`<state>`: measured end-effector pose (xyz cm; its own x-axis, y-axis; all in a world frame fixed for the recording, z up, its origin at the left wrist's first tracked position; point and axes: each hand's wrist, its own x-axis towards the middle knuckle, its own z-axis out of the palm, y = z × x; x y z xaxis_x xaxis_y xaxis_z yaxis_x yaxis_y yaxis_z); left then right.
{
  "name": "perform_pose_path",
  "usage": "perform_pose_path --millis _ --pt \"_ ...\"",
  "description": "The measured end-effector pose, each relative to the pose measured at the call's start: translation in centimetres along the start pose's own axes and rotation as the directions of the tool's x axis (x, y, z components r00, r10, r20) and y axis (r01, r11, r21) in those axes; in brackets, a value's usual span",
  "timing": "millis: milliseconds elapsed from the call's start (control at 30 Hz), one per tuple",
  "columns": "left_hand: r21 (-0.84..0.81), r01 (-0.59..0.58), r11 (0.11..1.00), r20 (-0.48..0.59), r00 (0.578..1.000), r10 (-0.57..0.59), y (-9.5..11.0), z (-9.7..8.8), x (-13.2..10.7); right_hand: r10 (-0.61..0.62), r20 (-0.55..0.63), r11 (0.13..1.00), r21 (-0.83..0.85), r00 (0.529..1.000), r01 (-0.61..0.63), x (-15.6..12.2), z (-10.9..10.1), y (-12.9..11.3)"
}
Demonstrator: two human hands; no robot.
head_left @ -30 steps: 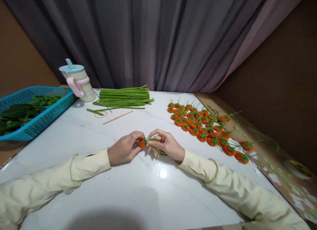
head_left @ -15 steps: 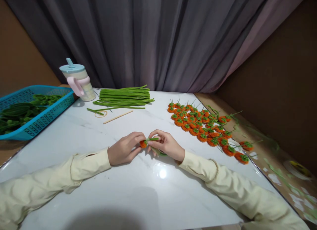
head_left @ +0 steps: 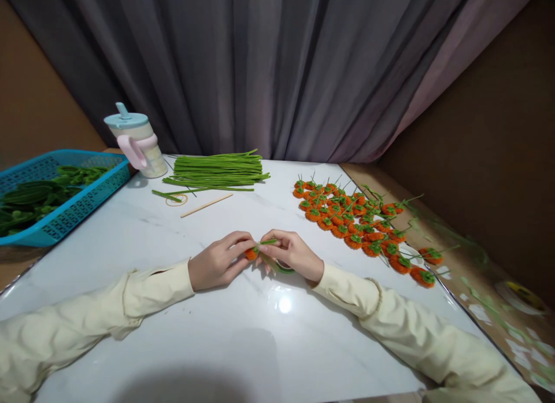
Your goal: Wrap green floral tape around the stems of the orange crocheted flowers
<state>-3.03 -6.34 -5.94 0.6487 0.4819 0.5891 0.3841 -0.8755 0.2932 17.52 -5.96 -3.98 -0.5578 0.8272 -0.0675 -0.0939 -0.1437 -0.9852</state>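
Observation:
Between the fingertips of my left hand (head_left: 223, 259) is a small orange pipe-cleaner pumpkin (head_left: 251, 253), its green top turned to the right. My right hand (head_left: 297, 255) pinches at that green top, and a short green strip (head_left: 269, 241) sticks out along its fingers. Both hands meet just above the white table, fingertips almost touching. Partly hidden under my right hand lies a roll of green tape (head_left: 285, 269). To the right, many similar orange pumpkins (head_left: 353, 241) with green tops and thin stems stand in rows.
Green pipe cleaners (head_left: 219, 170) lie bundled at the back. In front of them are a wooden stick (head_left: 207, 205) and a rubber band (head_left: 177, 203). A lidded cup (head_left: 139, 143) stands back left, beside a blue basket (head_left: 82, 218) of green pieces. A grey curtain (head_left: 260, 73) hangs behind.
My right hand's fingers have shifted slightly around the green top, and the strip's end shows a little less. My left hand keeps its hold, almost still.

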Motion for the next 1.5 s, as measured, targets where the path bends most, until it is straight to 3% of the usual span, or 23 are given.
perform_pose_path --millis 300,767,1167,1500 --pt "-0.123 -0.001 0.992 -0.049 0.999 -0.005 -0.2 0.2 0.1 -0.056 -0.004 0.997 -0.049 0.998 0.056 0.2 -0.1 0.9" --pt "-0.049 -0.017 0.999 -0.031 0.999 0.015 -0.1 0.1 0.1 -0.192 0.003 0.965 -0.182 0.981 0.190 0.0 0.2 1.0" --pt "0.024 -0.023 0.999 -0.001 1.000 0.023 0.0 0.0 0.1 -0.182 0.010 0.970 -0.164 0.983 0.181 0.0 0.2 0.9" --pt "-0.062 0.018 0.998 0.020 1.000 -0.016 0.1 -0.3 0.4 -0.149 0.038 0.986 -0.070 0.988 0.152 0.2 -0.2 1.3"
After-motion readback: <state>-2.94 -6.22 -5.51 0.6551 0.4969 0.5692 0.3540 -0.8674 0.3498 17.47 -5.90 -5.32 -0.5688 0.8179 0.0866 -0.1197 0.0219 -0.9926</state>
